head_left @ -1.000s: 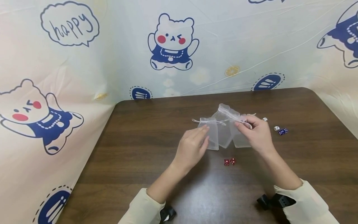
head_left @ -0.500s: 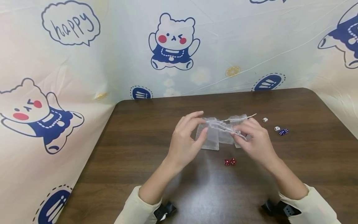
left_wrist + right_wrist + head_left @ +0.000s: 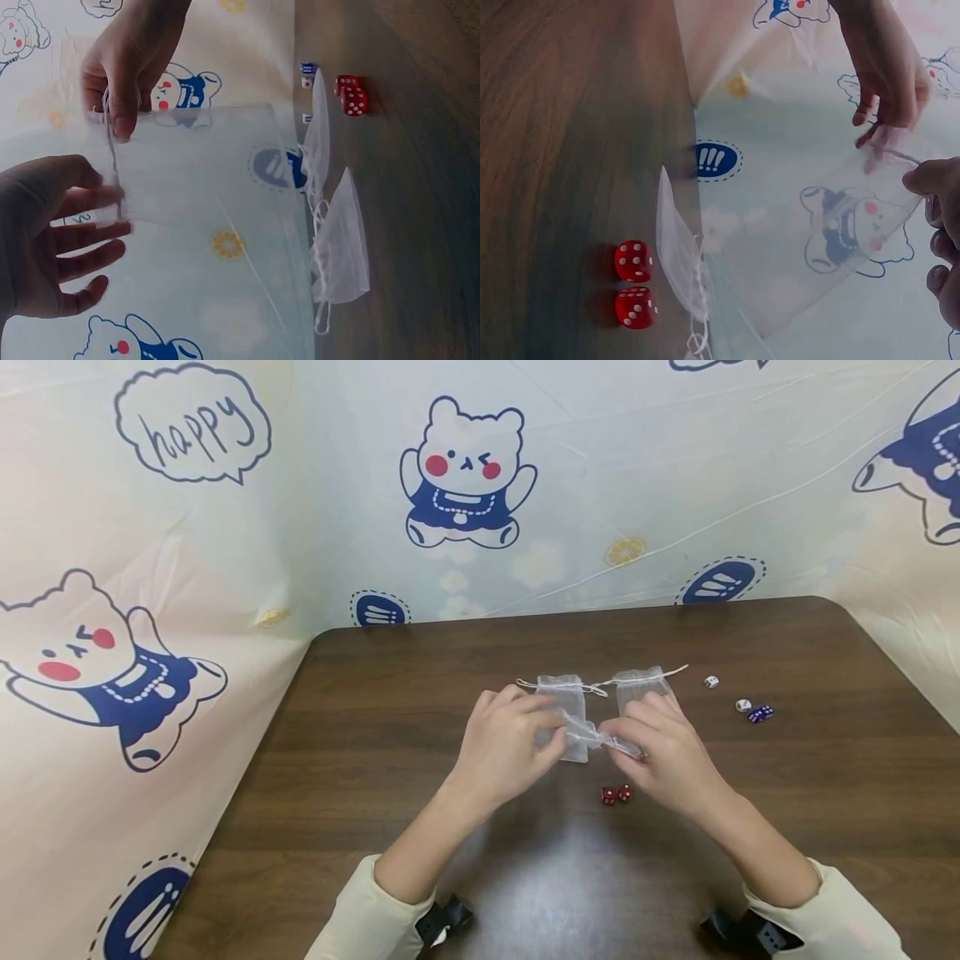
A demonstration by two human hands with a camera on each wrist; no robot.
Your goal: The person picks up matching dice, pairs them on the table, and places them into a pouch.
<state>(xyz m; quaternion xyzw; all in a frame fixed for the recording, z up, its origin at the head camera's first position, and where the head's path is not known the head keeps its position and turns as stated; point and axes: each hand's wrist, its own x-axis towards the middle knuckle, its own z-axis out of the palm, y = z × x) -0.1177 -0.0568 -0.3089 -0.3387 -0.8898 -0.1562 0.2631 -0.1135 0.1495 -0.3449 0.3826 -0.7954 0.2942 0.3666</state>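
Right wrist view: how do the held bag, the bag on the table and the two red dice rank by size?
1. Held bag, likely nearer the camera
2. Bag on the table
3. Upper red die, lower red die: look alike

In the head view, the right hand [image 3: 666, 753] hides the lower part of one mesh bag [image 3: 633, 693], near the middle of the frame. At the right, the white dice [image 3: 712, 682] and the blue dice [image 3: 761, 713] are too small for counting their spots. The printed bear [image 3: 918, 447] at the upper right is cut by the edge, and so are both sleeves [image 3: 832, 910] at the bottom. In the left wrist view, the left hand [image 3: 52, 232] is cut by the left edge; whether it pinches the held bag [image 3: 202, 157], I cannot tell.
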